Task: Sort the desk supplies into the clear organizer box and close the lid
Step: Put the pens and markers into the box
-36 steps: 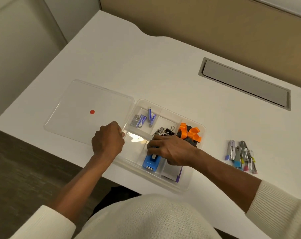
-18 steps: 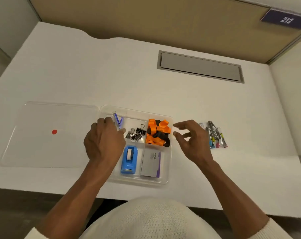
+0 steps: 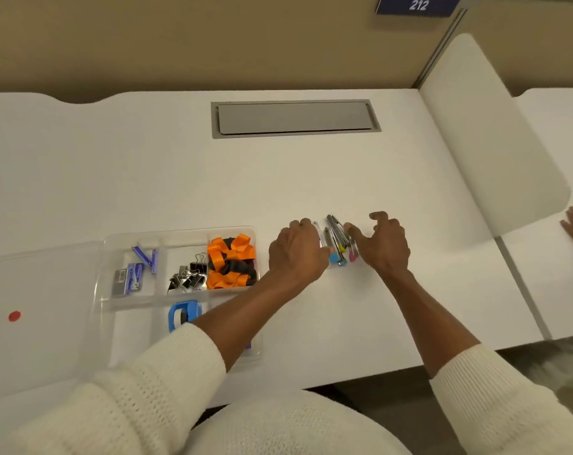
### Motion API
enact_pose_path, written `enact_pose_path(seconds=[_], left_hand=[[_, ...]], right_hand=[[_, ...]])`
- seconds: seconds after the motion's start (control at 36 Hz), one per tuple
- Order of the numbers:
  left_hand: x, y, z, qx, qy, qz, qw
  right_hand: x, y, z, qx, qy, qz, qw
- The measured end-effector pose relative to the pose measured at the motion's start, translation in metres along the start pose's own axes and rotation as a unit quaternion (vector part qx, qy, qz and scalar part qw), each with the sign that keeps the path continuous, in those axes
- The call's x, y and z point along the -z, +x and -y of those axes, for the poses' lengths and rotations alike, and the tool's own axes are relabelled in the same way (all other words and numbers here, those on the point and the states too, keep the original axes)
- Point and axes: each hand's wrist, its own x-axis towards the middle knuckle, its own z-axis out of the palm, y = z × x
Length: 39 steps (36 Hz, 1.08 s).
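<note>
The loose bundle of clips (image 3: 337,240) lies on the white surface (image 3: 311,178), just right of the clear organizer box (image 3: 180,236). The left hand (image 3: 296,252) and right hand (image 3: 382,246) flank it with fingers curled and spread, closing on nothing yet. Risk, as judged: the pieces may scatter or slip if gathered unevenly. In the box sit orange ties (image 3: 231,261), binder clips (image 3: 188,277) and a blue dispenser (image 3: 183,313). The lid (image 3: 38,290) lies open at left; the left forearm crosses the box's near compartments.
</note>
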Motion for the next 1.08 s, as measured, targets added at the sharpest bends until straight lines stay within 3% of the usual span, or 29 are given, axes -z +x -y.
enact_pose_path(seconds=[0.14, 0.33, 0.56, 0.89, 1.08], left_hand=[[-0.034, 0.026, -0.017, 0.064, -0.040, 0.041, 0.996], [-0.054, 0.049, -0.028, 0.143, -0.055, 0.035, 0.987], [-0.060, 0.064, -0.035, 0.179, -0.037, 0.046, 0.982], [-0.090, 0.066, -0.046, 0.138, 0.048, -0.017, 0.989], [-0.099, 0.055, -0.048, 0.109, 0.108, -0.070, 0.986]], right_hand=[[-0.003, 0.015, -0.005, 0.022, -0.029, 0.050, 0.998], [-0.012, 0.030, -0.008, 0.075, -0.063, 0.100, 0.990], [-0.011, 0.045, -0.012, 0.088, -0.037, 0.151, 0.984], [-0.015, 0.034, -0.018, 0.194, -0.156, 0.079, 0.965], [-0.015, 0.035, -0.020, 0.198, -0.113, 0.097, 0.969]])
